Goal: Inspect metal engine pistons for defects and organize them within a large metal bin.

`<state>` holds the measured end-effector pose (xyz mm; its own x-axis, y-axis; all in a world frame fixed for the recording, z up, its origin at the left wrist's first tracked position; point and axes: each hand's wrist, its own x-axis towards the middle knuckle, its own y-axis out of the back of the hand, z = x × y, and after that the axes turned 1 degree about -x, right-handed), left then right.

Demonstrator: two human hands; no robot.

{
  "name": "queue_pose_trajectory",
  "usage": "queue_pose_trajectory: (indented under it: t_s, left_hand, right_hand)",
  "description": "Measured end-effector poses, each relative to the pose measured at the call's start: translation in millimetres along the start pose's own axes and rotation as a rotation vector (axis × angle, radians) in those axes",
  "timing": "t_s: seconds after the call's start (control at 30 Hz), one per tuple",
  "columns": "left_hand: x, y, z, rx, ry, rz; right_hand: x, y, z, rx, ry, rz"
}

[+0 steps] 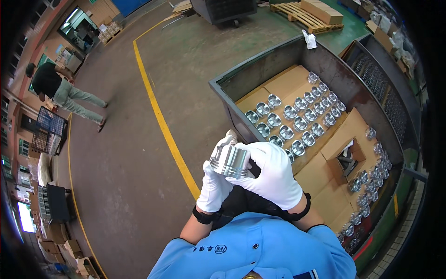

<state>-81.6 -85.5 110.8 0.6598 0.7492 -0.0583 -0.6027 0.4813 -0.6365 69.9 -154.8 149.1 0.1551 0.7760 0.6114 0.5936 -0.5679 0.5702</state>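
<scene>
Between my two white-gloved hands is a shiny metal piston (pixel 231 161), with ring grooves around its lower end in this view. My left hand (pixel 214 186) grips it from the left and below, partly hidden behind it. My right hand (pixel 272 172) closes on its right side, thumb and fingers pressed to the metal. To the right of my hands stands a large grey metal bin (pixel 231 99). On the cardboard (pixel 258 98) inside it, several pistons (pixel 300 123) stand in rows.
A cardboard flap with a square opening (pixel 346 160) lies in the bin's nearer part, with more pistons (pixel 371 186) along the right wall. A second bin (pixel 378 76) adjoins on the right. A person (pixel 60 88) bends over crates (pixel 49 123) at far left. Yellow lines (pixel 160 116) mark the floor.
</scene>
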Motion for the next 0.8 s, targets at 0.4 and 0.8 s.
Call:
queue_pose_trajectory:
  t_s: [0.4,0.8]
  left_hand:
    - [-6,-8,8,-0.066,-0.110,0.052]
    - [-23,17,-1,0.325,-0.390,-0.067]
  right_hand:
    - [3,3,-2,0.145,-0.101,-0.034]
    - [1,0,0,0.208,-0.018,-0.019]
